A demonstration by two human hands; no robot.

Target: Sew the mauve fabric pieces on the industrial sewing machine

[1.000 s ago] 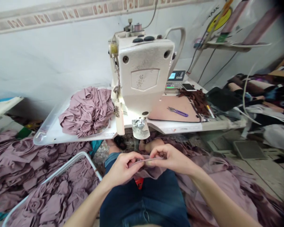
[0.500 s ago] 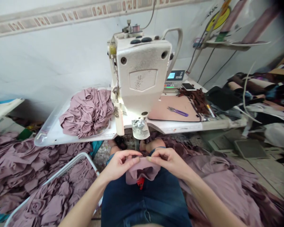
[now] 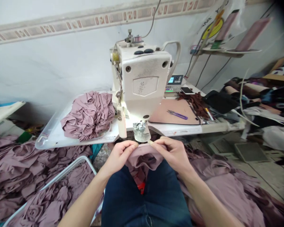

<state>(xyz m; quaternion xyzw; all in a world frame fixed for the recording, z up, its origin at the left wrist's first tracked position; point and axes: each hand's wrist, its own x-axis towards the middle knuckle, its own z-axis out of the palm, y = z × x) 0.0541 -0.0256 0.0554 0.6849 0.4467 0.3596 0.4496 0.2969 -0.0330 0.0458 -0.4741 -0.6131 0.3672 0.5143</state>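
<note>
A piece of mauve fabric hangs between my two hands, its top edge drawn straight and its lower folds sagging over my lap. My left hand pinches that edge at its left end, thumb against fingers. At the other end my right hand is closed on it the same way. Just beyond the edge is the metal plate under the needle area of a white sewing machine; whether cloth and plate touch, I cannot tell.
Crumpled mauve cloth is heaped on the machine table's left side. Purple thread snips lie on a pinkish mat at right. A white basket of cloth stands lower left. More mauve fabric lies at right.
Both hands have moved forward with the fabric, from above my lap to close by the machine's plate. More of the cloth's hanging part now shows. The camera view has shifted slightly.
</note>
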